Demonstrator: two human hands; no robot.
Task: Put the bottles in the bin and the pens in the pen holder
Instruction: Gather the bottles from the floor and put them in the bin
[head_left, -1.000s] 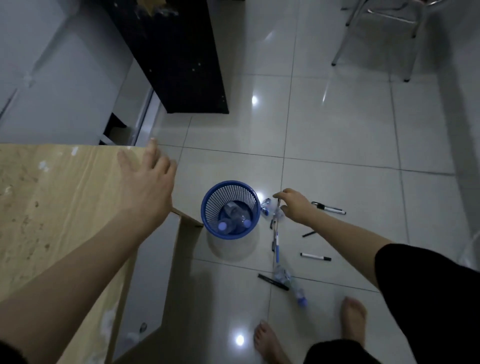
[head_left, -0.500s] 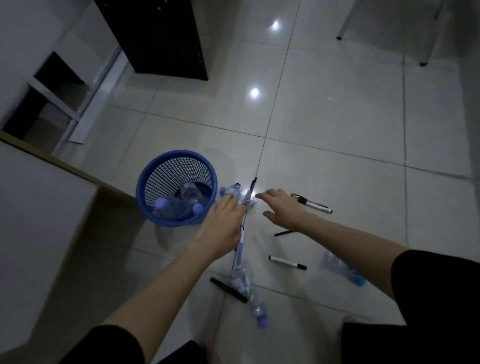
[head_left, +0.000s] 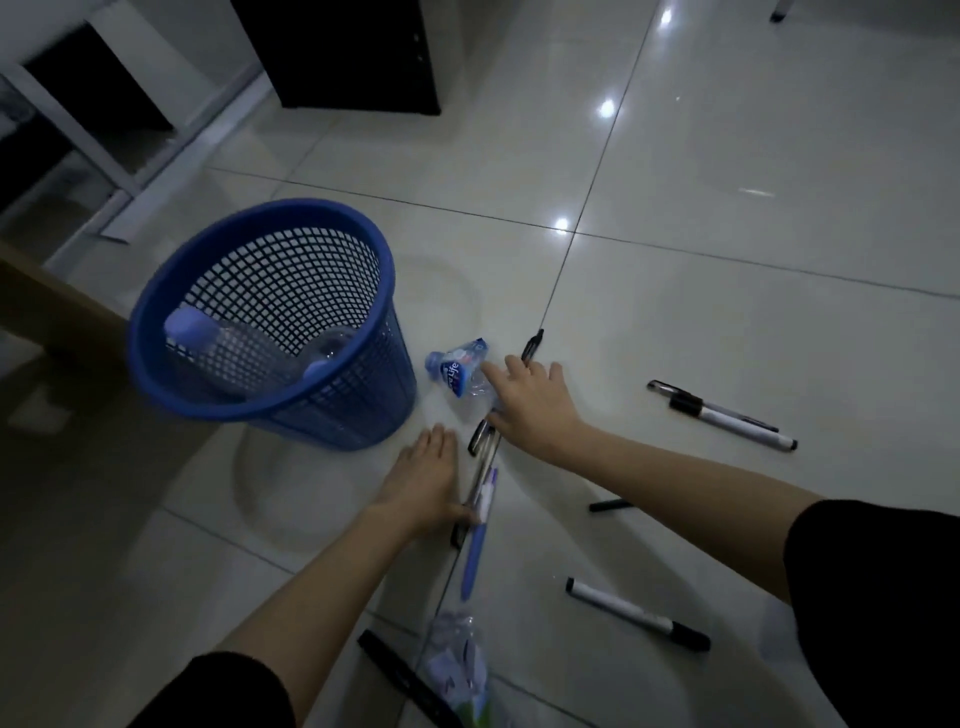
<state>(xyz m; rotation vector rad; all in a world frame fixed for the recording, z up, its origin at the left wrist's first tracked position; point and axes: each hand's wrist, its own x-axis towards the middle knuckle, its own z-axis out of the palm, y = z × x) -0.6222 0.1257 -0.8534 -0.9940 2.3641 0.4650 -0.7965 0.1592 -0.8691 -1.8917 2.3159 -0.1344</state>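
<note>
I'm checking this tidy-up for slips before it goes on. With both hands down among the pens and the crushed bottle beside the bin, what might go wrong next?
1. The right hand lies over both the crushed bottle and black pens, so a pen might be scooped up too and land in the blue bin.
2. The left hand touches several pens at once; some may roll away on the glossy floor.
3. No pen holder is in view.

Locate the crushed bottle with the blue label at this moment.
In the head view the crushed bottle lies on the floor just right of the blue bin, under the fingertips of the right hand.
</note>
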